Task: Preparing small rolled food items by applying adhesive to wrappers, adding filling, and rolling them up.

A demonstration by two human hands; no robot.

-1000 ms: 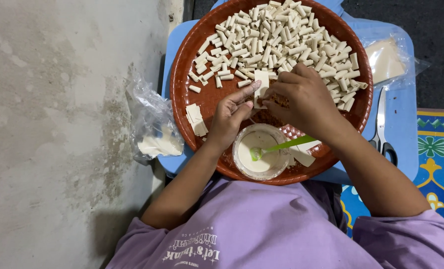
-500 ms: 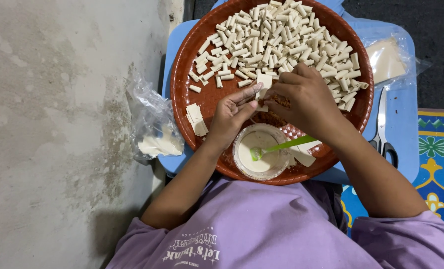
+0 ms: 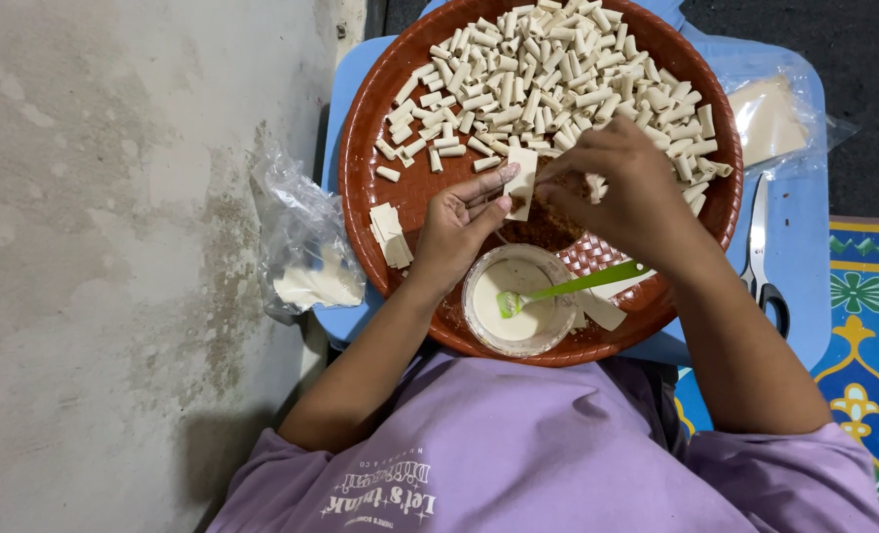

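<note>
Both hands met at the centre of the frame: the left hand (image 3: 456, 225) and the right hand (image 3: 625, 184) each pinched one pale wrapper (image 3: 521, 182) between closed fingertips. Below them lay one round brown tray (image 3: 366, 168), many small rolls (image 3: 558, 69), one white bowl (image 3: 520, 302) with one green spoon (image 3: 568, 287), and one small wrapper stack (image 3: 392, 235). One pair of scissors (image 3: 760, 259) lay at right.

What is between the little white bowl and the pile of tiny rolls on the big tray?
In the head view, the left hand and right hand hold a pale wrapper between the bowl and the rolls.
</note>
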